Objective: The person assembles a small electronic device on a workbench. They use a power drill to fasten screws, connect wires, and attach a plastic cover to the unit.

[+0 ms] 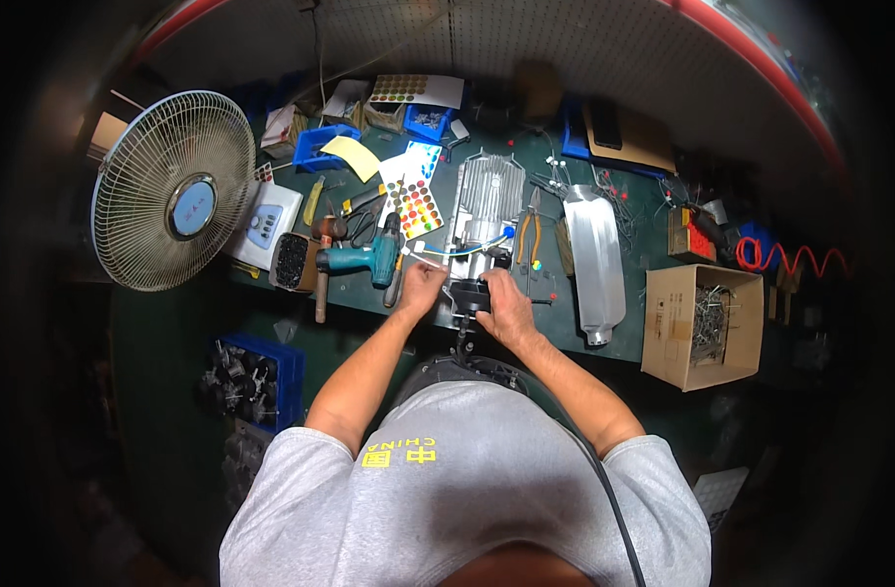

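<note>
In front of me on the green workbench lies a silver finned motor housing (pixel 492 186), its long axis pointing away from me. A black round part (pixel 470 297) sits at its near end. My right hand (pixel 508 307) is closed around the right side of this black part. My left hand (pixel 424 288) is at the housing's left near corner, fingers drawn together; what they pinch, if anything, is hidden. Blue and yellow wires (pixel 467 251) cross the housing just beyond my hands. To its right lie orange-handled pliers (pixel 532 235).
A teal cordless drill (pixel 367 259) and a hammer (pixel 323 269) lie left of the housing. Sticker sheets (pixel 415 208) are behind the drill. A silver metal cover (pixel 596 264) and a cardboard box (pixel 668 328) of metal rods stand right. A fan (pixel 174 147) is far left.
</note>
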A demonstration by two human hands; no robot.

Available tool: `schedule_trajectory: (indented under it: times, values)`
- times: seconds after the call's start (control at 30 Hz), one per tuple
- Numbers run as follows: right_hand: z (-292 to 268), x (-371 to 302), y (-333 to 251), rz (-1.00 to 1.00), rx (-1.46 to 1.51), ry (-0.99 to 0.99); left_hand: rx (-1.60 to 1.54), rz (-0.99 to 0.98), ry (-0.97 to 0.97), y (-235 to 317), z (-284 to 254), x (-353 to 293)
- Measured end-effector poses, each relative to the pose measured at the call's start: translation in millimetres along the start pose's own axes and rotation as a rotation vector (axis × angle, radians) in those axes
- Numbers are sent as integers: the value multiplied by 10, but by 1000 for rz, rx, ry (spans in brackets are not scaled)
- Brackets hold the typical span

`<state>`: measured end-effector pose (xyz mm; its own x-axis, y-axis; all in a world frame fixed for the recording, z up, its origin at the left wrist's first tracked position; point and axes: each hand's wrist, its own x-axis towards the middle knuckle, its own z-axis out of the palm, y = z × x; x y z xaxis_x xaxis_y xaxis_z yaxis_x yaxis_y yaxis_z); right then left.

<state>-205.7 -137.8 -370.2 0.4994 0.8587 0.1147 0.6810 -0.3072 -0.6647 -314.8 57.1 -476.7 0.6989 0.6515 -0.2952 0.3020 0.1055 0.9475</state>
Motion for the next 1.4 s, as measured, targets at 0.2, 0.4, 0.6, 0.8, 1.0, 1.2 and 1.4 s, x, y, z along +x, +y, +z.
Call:
schedule_trajectory:
  times: [0.2,0.4,0.6,0.8,1.0,1.2,1.4]
  values:
    - [96,-116,222,187,274,278,-33,-230,-66,22,-66,-148]
    - [393,-150,670,1049,983,88,-151,-441,-96,60,-7,-144]
    - [405,-68,679,1106,982,19,-63,-435,-106,169,-22,-89]
    - [382,-113,710,1074,1038,29,8,-513,-157,271,-38,-44]
    - [625,-394,1658,658,386,317,35,-311,-16,152,61,-176]
    - [475,-98,1661,673,-169,155,123,-141,-13,179,-241,-542]
    - [365,-132,1413,534,231,433,212,32,-105,640,-146,-585]
